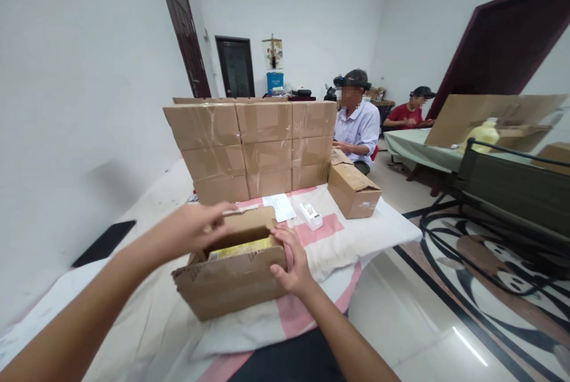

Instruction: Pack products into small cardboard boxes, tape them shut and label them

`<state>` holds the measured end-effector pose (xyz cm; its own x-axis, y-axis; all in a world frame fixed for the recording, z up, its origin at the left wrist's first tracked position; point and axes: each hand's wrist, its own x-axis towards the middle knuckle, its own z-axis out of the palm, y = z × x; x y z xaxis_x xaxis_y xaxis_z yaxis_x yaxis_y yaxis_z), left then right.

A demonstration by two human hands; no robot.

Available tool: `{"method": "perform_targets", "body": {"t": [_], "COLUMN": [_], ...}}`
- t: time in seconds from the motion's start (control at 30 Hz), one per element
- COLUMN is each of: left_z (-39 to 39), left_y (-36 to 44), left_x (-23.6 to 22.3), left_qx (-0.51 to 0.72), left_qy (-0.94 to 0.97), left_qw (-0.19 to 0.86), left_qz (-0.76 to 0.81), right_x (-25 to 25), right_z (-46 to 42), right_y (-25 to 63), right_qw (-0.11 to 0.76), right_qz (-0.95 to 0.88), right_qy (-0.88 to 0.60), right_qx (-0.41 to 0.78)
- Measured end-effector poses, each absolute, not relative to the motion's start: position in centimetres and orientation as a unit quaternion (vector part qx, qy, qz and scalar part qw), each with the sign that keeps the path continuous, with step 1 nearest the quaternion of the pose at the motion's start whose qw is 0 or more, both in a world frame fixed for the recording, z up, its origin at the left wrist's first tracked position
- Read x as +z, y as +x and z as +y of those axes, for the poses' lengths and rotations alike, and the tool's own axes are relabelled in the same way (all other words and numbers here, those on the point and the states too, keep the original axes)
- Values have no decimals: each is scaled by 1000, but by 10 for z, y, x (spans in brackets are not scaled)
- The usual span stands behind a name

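An open cardboard box [236, 284], with a yellow pack [243, 248] inside, is set on the near part of the cloth-covered desk [323, 251], presumably so that both hands can reach it. Its right end is held by the half-closed right hand [291, 260], apparently for steadiness, while the left hand [216, 227] is held over the left end, fingers loosely bent; whether anything is gripped there cannot be told. Beyond, a white tape dispenser [310, 215] is laid near a paper sheet [279, 207], between a carton [354, 189] and stacked boxes [267, 138] whose contents are hidden.
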<state>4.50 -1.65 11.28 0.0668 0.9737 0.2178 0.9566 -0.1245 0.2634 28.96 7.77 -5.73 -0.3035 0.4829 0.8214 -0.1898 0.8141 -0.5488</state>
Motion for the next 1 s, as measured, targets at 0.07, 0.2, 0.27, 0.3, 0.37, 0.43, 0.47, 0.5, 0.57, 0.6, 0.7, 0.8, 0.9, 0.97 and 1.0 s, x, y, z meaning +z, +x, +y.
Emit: {"method": "perform_targets", "body": {"t": [0.07,0.2,0.27,0.3,0.37,0.43,0.47,0.5,0.57,0.6,0.7,0.8,0.9,0.97,1.0], "left_z": [-40,-75,-78,-77,-73,-68,-66,-64,-61,-59,-58,-61,-66,-67,-67], "left_y": [22,0,4,8,15,20,21,21,19,18,15,13,5,-2,-5], "left_x": [116,75,45,32,14,6,5,4,5,6,5,-4,-19,-29,-32], "left_qx": [250,302,330,344,364,381,392,404,409,398,361,393,391,382,390], "left_qy": [685,673,652,641,632,633,628,617,598,602,655,637,592,583,578], "left_qw": [8,74,115,133,163,178,172,156,111,89,11,-78,-56,-3,16], "left_qz": [684,671,673,673,665,650,650,657,681,686,663,659,703,718,717], "right_x": [-56,-56,-56,-55,-54,-52,-52,-51,-49,-49,-47,-48,-49,-50,-50], "right_z": [81,80,74,71,66,65,65,67,72,75,81,81,76,74,75], "right_y": [290,290,289,288,287,286,285,285,285,286,290,293,294,293,292], "right_qw": [544,535,549,555,555,539,529,517,488,476,465,465,474,479,480], "right_qz": [-779,-776,-752,-741,-723,-708,-696,-683,-667,-668,-696,-723,-723,-717,-712], "right_qy": [-86,-85,-101,-114,-140,-156,-158,-155,-144,-141,-154,-157,-147,-152,-160], "right_qx": [298,323,349,361,386,429,459,492,544,554,525,487,481,483,487]}}
